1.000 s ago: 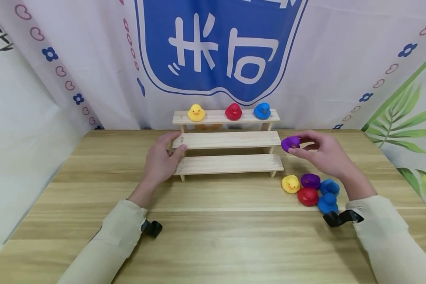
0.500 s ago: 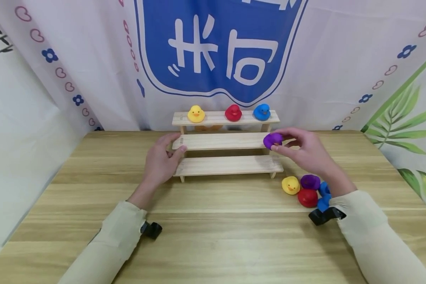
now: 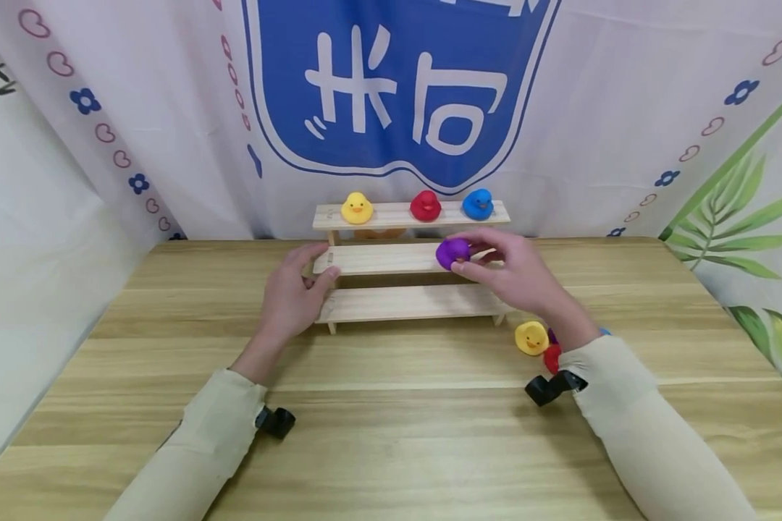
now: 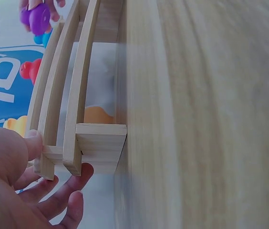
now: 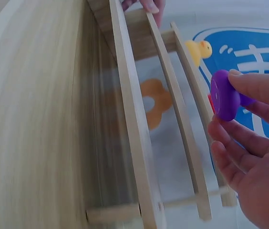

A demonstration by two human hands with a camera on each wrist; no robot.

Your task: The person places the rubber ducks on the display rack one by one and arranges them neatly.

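A three-tier wooden stand [image 3: 391,302] stands near the back of the table. My left hand [image 3: 293,289] holds the left end of its middle tier, with the thumb [image 4: 33,144] on top and the fingers lower down. Between thumb and fingertips my right hand [image 3: 511,268] pinches a purple rubber duck [image 3: 452,254]. In the right wrist view the flat underside of this purple duck [image 5: 224,96] shows, raised off the tiers. On the top tier sit a yellow duck [image 3: 357,208], a red duck [image 3: 426,207] and a blue duck [image 3: 478,205].
Right of the stand, a yellow duck [image 3: 531,338] lies on the wooden table [image 3: 391,434] beside a red duck [image 3: 552,358]. More ducks there are mostly hidden under my right forearm. A white curtain [image 3: 599,145] with a blue emblem hangs behind.
My right hand has carried the purple duck leftward, from beside the stand's right end to over the middle tier. My left hand keeps its place on the stand.
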